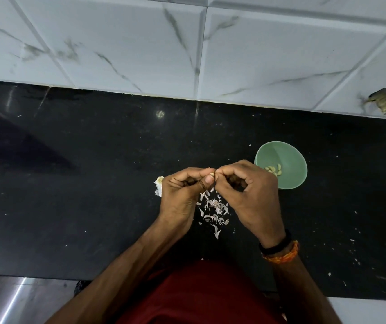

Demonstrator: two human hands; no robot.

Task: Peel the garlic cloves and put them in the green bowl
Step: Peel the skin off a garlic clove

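Observation:
A small garlic clove [212, 174] is pinched between the fingertips of both hands, held above the black counter [93, 183]. My left hand [182, 195] holds it with thumb and curled fingers. My right hand [250, 195] pinches it from the right side. The green bowl [290, 155] stands just right of my right hand, with several peeled cloves [273, 170] inside. A pile of papery garlic skins [214, 210] lies on the counter below my hands. The rest of the garlic bulb [158, 184] shows white behind my left hand, partly hidden.
A white marble-pattern tiled wall [187, 43] runs along the back of the counter. A broken hole in the tile [382, 101] sits at the far right. Small skin flecks [355, 258] are scattered on the counter at the right.

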